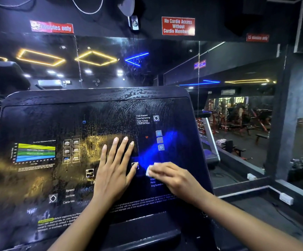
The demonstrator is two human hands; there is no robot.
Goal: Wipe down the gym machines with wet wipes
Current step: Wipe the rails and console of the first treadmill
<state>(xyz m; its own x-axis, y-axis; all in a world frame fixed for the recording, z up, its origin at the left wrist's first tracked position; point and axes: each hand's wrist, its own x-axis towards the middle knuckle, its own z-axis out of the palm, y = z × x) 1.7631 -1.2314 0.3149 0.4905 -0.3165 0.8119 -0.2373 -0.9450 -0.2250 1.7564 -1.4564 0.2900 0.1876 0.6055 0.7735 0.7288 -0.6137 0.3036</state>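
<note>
The treadmill console (56,124) showed wet streaks across most of its face, so wiping seemed well under way. The left hand (114,171) lay flat and released, bracing on the panel. The right hand (176,178) grasped a wet wipe (149,170) against the lower-right labels. Next probably came sweeps along the bottom strip. Fingers hid most of the wipe.

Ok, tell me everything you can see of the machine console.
The console is a broad, dark, glossy panel with rounded top corners, tilted back. Its face shows wet streaks and droplets, a coloured heart-rate chart at left, small program icons, a RESET key and Speed, Incline, Calories labels. The left hand lies flat on its middle; the right hand presses a white wipe against it, lower right.
</note>
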